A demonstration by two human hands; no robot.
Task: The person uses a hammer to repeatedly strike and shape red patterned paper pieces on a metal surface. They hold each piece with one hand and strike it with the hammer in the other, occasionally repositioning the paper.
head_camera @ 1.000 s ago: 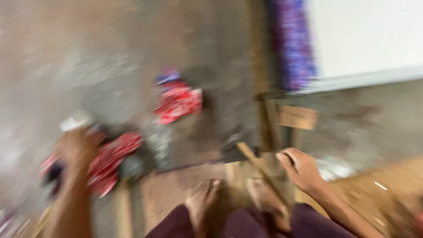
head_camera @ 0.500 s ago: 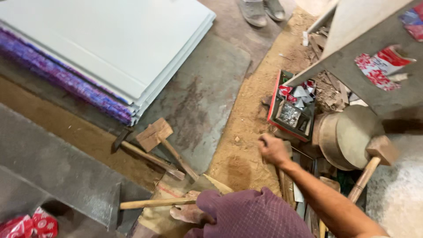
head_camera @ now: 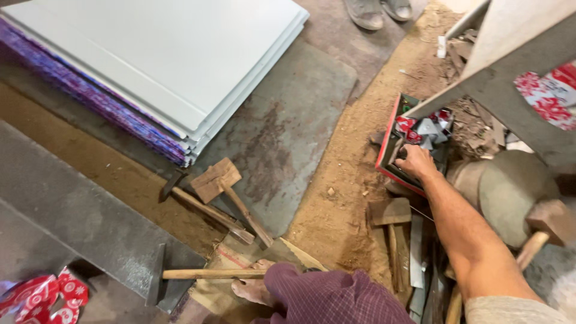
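1. Left of the red tray, a stack of smooth pale sheets lies flat over a purple patterned edge.
2. Between the stack and the tray, a wooden mallet and a steel-headed hammer rest on a worn grey mat amid sawdust.
3. Below them, a long-handled hammer lies by a bare foot.
4. The right hand, arm stretched forward, reaches into the tray; its fingers curl over small metal pieces, but whether they pinch one I cannot tell.
5. Right of the tray sits a round grey disc.
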